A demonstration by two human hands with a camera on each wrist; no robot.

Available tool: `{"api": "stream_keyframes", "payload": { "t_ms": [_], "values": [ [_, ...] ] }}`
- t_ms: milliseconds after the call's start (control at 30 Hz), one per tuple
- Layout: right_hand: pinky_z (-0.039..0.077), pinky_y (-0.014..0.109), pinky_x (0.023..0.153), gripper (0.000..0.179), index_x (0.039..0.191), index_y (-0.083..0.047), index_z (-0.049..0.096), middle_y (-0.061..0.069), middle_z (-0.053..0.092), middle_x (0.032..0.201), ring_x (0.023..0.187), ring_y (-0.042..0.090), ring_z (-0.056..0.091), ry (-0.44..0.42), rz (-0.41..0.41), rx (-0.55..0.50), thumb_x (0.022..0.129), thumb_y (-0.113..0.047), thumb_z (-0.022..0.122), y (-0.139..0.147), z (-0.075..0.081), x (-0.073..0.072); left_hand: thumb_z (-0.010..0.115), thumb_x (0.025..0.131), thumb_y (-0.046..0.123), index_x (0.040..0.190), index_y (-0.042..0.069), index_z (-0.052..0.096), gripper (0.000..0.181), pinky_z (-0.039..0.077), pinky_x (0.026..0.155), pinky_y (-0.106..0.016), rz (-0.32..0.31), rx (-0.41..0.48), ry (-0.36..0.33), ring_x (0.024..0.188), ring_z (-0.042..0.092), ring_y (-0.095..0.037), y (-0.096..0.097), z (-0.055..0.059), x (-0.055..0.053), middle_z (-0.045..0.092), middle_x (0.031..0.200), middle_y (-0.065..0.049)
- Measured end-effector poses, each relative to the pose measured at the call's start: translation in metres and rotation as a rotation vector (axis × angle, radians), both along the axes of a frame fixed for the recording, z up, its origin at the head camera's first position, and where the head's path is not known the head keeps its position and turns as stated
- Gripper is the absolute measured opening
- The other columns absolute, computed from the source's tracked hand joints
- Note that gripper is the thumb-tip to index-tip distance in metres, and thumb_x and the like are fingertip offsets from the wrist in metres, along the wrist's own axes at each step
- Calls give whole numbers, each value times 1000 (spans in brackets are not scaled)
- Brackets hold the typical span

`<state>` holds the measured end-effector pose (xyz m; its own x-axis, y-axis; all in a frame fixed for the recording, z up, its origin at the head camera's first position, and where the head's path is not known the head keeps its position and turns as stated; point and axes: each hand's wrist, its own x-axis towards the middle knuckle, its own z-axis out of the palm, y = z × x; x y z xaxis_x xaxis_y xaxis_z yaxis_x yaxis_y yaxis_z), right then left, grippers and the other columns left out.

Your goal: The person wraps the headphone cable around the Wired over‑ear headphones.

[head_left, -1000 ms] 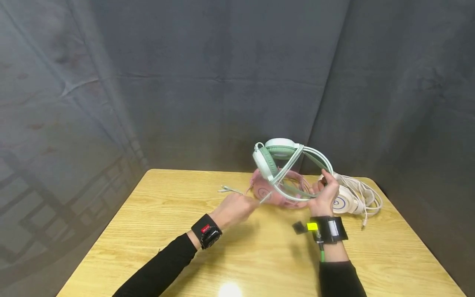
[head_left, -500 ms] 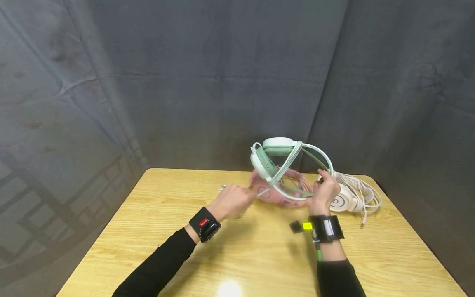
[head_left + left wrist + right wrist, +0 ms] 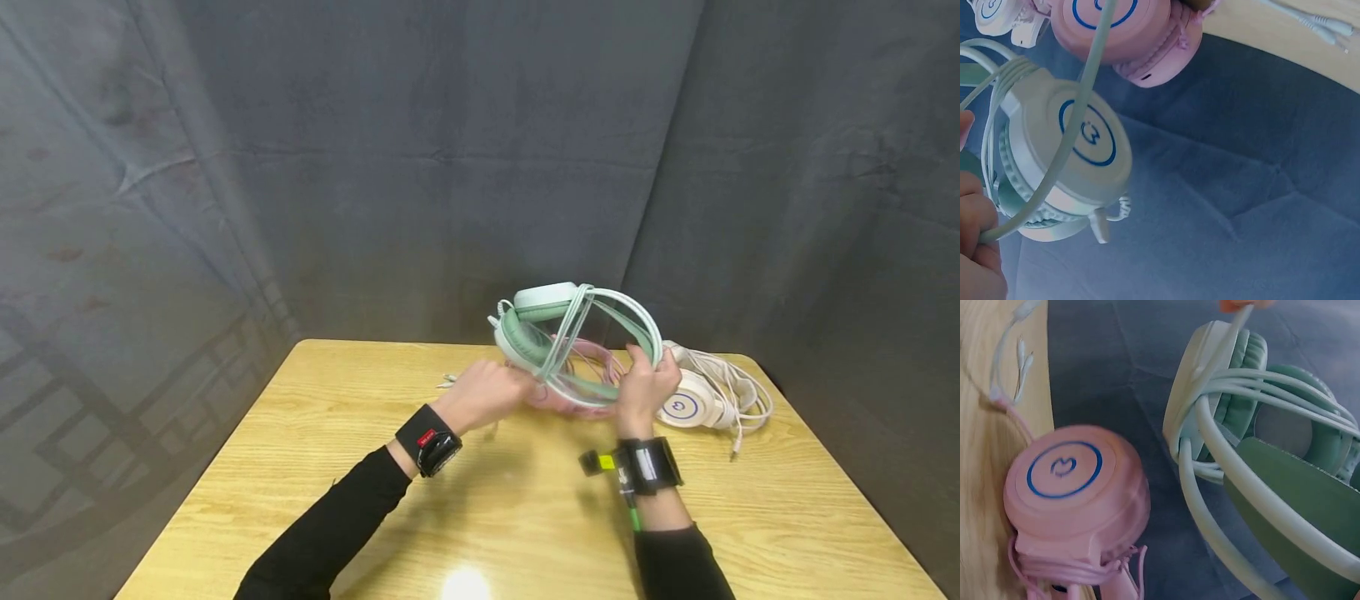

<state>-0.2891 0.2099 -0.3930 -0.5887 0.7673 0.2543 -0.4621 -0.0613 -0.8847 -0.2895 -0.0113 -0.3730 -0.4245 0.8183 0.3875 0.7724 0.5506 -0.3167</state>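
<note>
A pair of white-and-green headphones (image 3: 522, 343) is held up off the table. My right hand (image 3: 648, 387) grips its headband on the right side. Strands of the cable are wrapped across the gap between the earcups. With curled fingers, my left hand (image 3: 491, 394) holds the pale cable (image 3: 1060, 159) beside the left earcup; a length of it runs from the fist past the earcup in the left wrist view. Behind, pink headphones (image 3: 1079, 469) lie on the table, partly hidden by the raised pair. White headphones (image 3: 686, 407) with a bundled cable lie to the right of my right hand.
The wooden table (image 3: 300, 450) ends at a grey cloth backdrop (image 3: 420, 208) behind and at both sides. Pale cable plugs (image 3: 1329, 28) lie on the table near the pink headphones. A small black camera (image 3: 591, 462) sticks out from the right wrist strap.
The green headphones and my right hand have shifted slightly left. My left hand has moved right and up, close against the left earcup, still holding the cable.
</note>
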Motion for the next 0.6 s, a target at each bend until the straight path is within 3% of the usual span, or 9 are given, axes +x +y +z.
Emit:
{"api": "stream_keyframes", "payload": {
  "t_ms": [200,300,400,467,567,600],
  "values": [
    [40,20,56,27,74,-24,60,-12,57,63,54,4,46,-9,-74,182,76,3,65,-1,-2,-2,66,93,24,102,23,73,11,39,46,-16,-42,28,-14,52,49,-2,-1,13,-3,63,73,11],
    [42,19,55,27,73,-24,60,-8,62,65,54,2,49,-9,-102,243,73,2,66,0,-3,-2,76,82,32,100,23,73,20,43,49,-17,-27,-9,0,56,56,-4,-5,21,-5,68,79,11],
    [43,19,54,20,74,-16,62,-10,61,64,53,1,50,-6,-101,282,73,3,66,0,-2,0,77,71,43,95,23,71,33,44,49,-19,2,-31,25,57,57,-5,-10,28,-8,69,80,11],
    [41,18,55,15,74,-11,61,-16,56,61,53,1,48,-7,-110,304,73,3,67,1,0,2,76,74,41,89,23,70,24,43,48,-21,5,-13,53,55,54,-5,-13,31,-11,67,75,11],
    [37,19,59,12,74,-6,60,-23,51,58,54,0,45,-10,-154,354,72,3,67,4,2,4,71,87,22,85,22,69,3,40,45,-21,-23,27,107,51,46,-4,-16,34,-15,62,70,10],
    [36,19,59,13,73,-6,59,-24,49,58,54,0,44,-17,-171,376,71,3,67,5,2,5,68,89,15,85,22,69,8,38,44,-21,-35,37,125,50,42,-4,-17,35,-16,60,69,10]
  ]
}}
